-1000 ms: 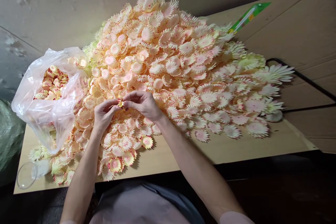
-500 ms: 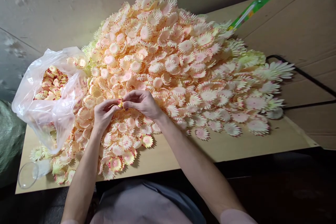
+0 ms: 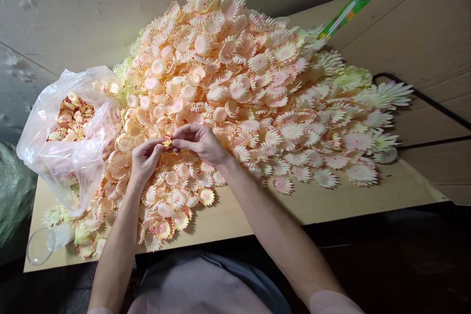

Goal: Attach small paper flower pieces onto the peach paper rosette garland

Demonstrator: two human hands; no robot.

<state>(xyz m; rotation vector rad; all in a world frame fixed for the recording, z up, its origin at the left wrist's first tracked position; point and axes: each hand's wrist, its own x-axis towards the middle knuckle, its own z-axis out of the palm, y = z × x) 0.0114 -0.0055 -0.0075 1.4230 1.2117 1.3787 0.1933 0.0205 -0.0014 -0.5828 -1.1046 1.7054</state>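
Between my two hands is a small yellow artificial flower piece (image 3: 167,142) with red-tipped petals. My left hand (image 3: 146,157) pinches it from the left with thumb and fingers. From the right, my right hand (image 3: 198,143) pinches at its other edge, fingertips close to those of the left. Beneath and behind both hands spreads a large heap of artificial flower pieces (image 3: 239,91), pale cream and pink with toothed, red-tipped edges. To the left, a translucent plastic bag (image 3: 40,122) stands open, holding curled flower pieces (image 3: 75,117) with red and yellow tips.
A clear plastic cup (image 3: 40,246) lies on its side at the table's (image 3: 305,211) front left corner. A green packet (image 3: 348,14) leans at the back right beside cardboard (image 3: 415,34). A green sack (image 3: 14,196) is at the far left.
The yellow flower piece has turned slightly between my fingertips and shows more of its petals. Both hands stay almost in place.
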